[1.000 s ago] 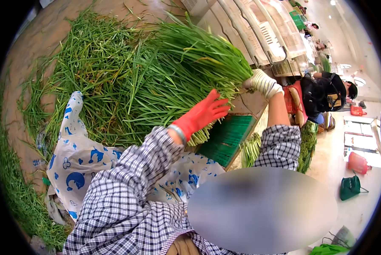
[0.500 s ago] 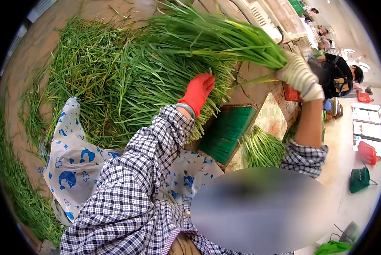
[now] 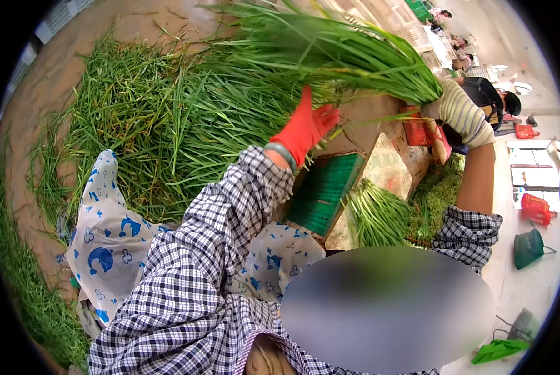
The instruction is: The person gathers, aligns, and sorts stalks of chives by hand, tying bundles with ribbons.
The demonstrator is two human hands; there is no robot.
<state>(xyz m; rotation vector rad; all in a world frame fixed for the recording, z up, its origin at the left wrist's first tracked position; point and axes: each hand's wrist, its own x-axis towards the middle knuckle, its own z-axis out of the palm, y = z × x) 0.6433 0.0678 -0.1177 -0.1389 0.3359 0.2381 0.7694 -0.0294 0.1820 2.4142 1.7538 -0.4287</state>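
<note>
My right hand (image 3: 460,112), in a striped knitted glove, grips a bunch of garlic chives (image 3: 367,59) by the stem ends. Its long leaves fan out to the left. My left hand (image 3: 302,130), in a red glove, is open with thumb and fingers apart, below the held leaves. Beneath and left of it spreads a large pile of garlic chives (image 3: 211,125). A ribbed green panel in a wooden frame (image 3: 324,194) stands near my left wrist. Right of it, more chive stems (image 3: 378,215) lie by a pale board (image 3: 386,162).
Plastic sheeting with blue dolphins (image 3: 111,247) covers my lap area. Trimmings (image 3: 433,197) lie beyond the stems. A red basket (image 3: 416,128) and a person in dark clothes (image 3: 483,94) are farther right, with a red bucket (image 3: 536,209) and a green bucket (image 3: 530,250). White crates (image 3: 395,25) stand at the top.
My right hand has moved right and slightly down with the bunch. The red-gloved left hand has shifted a little right, and its thumb and fingers have spread.
</note>
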